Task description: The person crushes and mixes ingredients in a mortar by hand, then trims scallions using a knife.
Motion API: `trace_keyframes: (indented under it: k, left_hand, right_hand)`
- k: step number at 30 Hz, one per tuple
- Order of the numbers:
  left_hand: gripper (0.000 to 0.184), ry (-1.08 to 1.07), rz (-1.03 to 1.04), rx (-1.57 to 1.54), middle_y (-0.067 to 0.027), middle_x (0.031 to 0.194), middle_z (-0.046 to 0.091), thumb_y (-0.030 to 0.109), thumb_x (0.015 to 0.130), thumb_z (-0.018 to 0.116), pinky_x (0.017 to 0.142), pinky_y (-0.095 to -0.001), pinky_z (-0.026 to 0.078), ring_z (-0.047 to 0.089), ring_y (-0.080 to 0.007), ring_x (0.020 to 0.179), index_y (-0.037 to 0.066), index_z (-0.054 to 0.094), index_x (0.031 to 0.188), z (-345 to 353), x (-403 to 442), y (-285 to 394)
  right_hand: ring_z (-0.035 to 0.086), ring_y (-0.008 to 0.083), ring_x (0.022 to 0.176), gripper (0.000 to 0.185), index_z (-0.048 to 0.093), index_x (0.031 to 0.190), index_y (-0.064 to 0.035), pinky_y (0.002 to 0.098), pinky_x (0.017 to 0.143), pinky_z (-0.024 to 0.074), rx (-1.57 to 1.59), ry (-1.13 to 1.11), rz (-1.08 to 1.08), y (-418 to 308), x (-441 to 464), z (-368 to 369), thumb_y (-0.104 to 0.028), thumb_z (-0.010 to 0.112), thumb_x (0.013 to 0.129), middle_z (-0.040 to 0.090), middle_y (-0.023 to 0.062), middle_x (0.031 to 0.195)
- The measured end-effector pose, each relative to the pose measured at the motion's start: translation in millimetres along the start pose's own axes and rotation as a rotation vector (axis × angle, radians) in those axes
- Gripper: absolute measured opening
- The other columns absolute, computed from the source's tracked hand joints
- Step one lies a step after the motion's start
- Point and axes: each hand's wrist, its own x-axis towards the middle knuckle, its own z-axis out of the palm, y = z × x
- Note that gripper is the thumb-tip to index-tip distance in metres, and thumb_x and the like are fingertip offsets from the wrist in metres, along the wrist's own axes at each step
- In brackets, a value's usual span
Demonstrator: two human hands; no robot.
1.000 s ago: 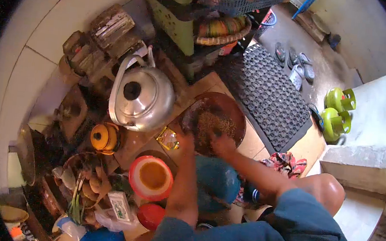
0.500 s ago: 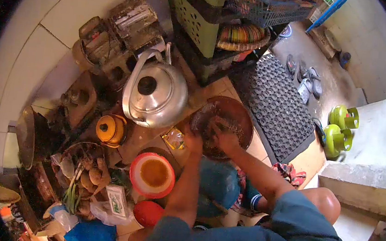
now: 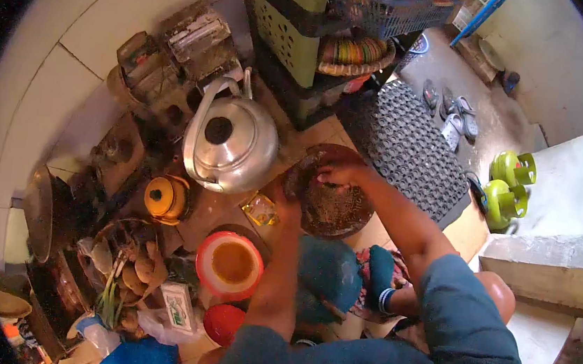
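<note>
A round dark brown bowl (image 3: 344, 222) stands on the floor tiles, with a layer of small brownish bits (image 3: 332, 198) inside. Over its far part is my right hand (image 3: 340, 173), fingers bent and pressed together; what they hold, if anything, is too small to name. At the bowl's left rim rests my left hand (image 3: 289, 194), dark and blurred, its fingers hard to make out. A small yellow packet (image 3: 260, 209) lies just left of that hand. Nearer to me sits a red-rimmed bowl (image 3: 229, 265) of brown liquid.
A large metal kettle (image 3: 239, 145) and a yellow lidded pot (image 3: 165, 199) stand left. A teal container (image 3: 328, 277) is below the brown bowl. Beyond are a crate rack (image 3: 278, 33), a black mat (image 3: 417, 152), sandals (image 3: 453, 131) and green gas cylinders (image 3: 505, 203).
My right hand has moved from the middle of the brown bowl to its far part, uncovering more of the small bits. My left hand remains at the left rim.
</note>
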Motion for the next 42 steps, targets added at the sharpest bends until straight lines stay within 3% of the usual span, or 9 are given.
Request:
trace_keyframes:
  k: [2, 6, 13, 16, 25, 30, 34, 37, 42]
  left_hand:
    - [0.048, 0.143, 0.196, 0.021, -0.0271, 0.118, 0.049, 0.009, 0.077, 0.051, 0.093, -0.0418, 0.039, 0.049, -0.0378, 0.108, -0.003, 0.042, 0.123, 23, -6, -40]
    - [0.051, -0.015, -0.008, 0.067, -0.0262, 0.124, 0.045, 0.01, 0.078, 0.051, 0.097, -0.0412, 0.035, 0.046, -0.0398, 0.112, -0.004, 0.04, 0.126, 21, -3, -34]
    - [0.051, 0.026, 0.098, -0.192, -0.0262, 0.125, 0.044, 0.01, 0.078, 0.051, 0.099, -0.039, 0.034, 0.045, -0.0388, 0.113, -0.003, 0.04, 0.126, 22, 1, -35]
    - [0.051, 0.086, 0.074, -0.148, -0.0255, 0.125, 0.044, 0.01, 0.078, 0.051, 0.1, -0.0378, 0.033, 0.045, -0.0375, 0.114, -0.002, 0.04, 0.127, 30, -5, -33]
    - [0.052, -0.034, -0.009, -0.231, -0.0229, 0.123, 0.047, 0.005, 0.075, 0.05, 0.097, -0.0393, 0.035, 0.046, -0.0364, 0.113, 0.0, 0.041, 0.127, 24, -4, -32]
    - [0.049, 0.061, 0.071, -0.016, -0.0213, 0.123, 0.048, 0.004, 0.078, 0.048, 0.097, -0.0395, 0.035, 0.046, -0.0359, 0.113, 0.001, 0.041, 0.126, -2, -12, 5]
    - [0.048, -0.059, -0.015, 0.129, -0.0225, 0.122, 0.048, 0.006, 0.08, 0.049, 0.095, -0.0404, 0.036, 0.046, -0.0366, 0.113, 0.0, 0.04, 0.126, 12, -3, -23]
    - [0.048, -0.045, -0.083, -0.087, -0.0236, 0.121, 0.048, 0.007, 0.08, 0.05, 0.094, -0.0412, 0.036, 0.046, -0.0373, 0.112, 0.0, 0.04, 0.126, 26, -5, -31]
    - [0.049, -0.007, -0.067, -0.157, -0.0243, 0.117, 0.05, 0.007, 0.078, 0.053, 0.092, -0.0418, 0.037, 0.049, -0.0378, 0.108, 0.0, 0.041, 0.125, 16, -1, -19]
  right_hand:
    - [0.061, 0.0338, 0.085, 0.047, 0.041, 0.128, -0.0173, 0.0451, 0.074, 0.0482, -0.355, 0.395, -0.561, 19, -6, 14, -0.028, 0.052, 0.083, 0.058, 0.0153, 0.106]
    - [0.063, 0.0291, 0.079, 0.046, 0.042, 0.127, -0.0178, 0.0412, 0.071, 0.0493, -0.795, 0.588, -0.277, 2, -77, 88, -0.032, 0.052, 0.084, 0.061, 0.0149, 0.099]
    - [0.062, 0.0302, 0.079, 0.051, 0.038, 0.131, -0.0183, 0.0415, 0.075, 0.0484, 0.191, -0.131, 0.122, -38, -37, -23, -0.029, 0.053, 0.082, 0.056, 0.0194, 0.109]
    - [0.059, 0.0286, 0.091, 0.054, 0.037, 0.131, -0.0178, 0.0398, 0.079, 0.0474, -0.517, 0.617, -0.363, 13, -12, 80, -0.032, 0.054, 0.082, 0.054, 0.0178, 0.114]
    - [0.049, 0.0371, 0.106, 0.058, 0.037, 0.13, -0.0153, 0.0456, 0.086, 0.0433, 0.139, 0.068, -0.057, 11, -16, 35, -0.027, 0.059, 0.077, 0.047, 0.0201, 0.122]
    - [0.053, 0.0365, 0.102, 0.054, 0.039, 0.128, -0.0116, 0.0434, 0.082, 0.0456, -0.476, 0.261, -0.001, -21, -81, 81, -0.032, 0.056, 0.081, 0.053, 0.0202, 0.114]
    - [0.059, 0.0383, 0.089, 0.049, 0.042, 0.128, -0.0163, 0.0454, 0.08, 0.0462, -0.343, 0.439, -0.57, -3, -60, 36, -0.035, 0.052, 0.083, 0.052, 0.0226, 0.114]
    - [0.06, 0.0375, 0.085, 0.047, 0.041, 0.128, -0.022, 0.0466, 0.078, 0.0469, -0.167, -0.181, -0.022, -15, -40, -30, -0.034, 0.048, 0.083, 0.046, 0.023, 0.12]
    - [0.061, 0.034, 0.086, 0.047, 0.042, 0.129, -0.0236, 0.0446, 0.077, 0.0475, -0.686, 0.207, 0.075, -22, -103, 47, -0.034, 0.048, 0.083, 0.053, 0.0218, 0.111]
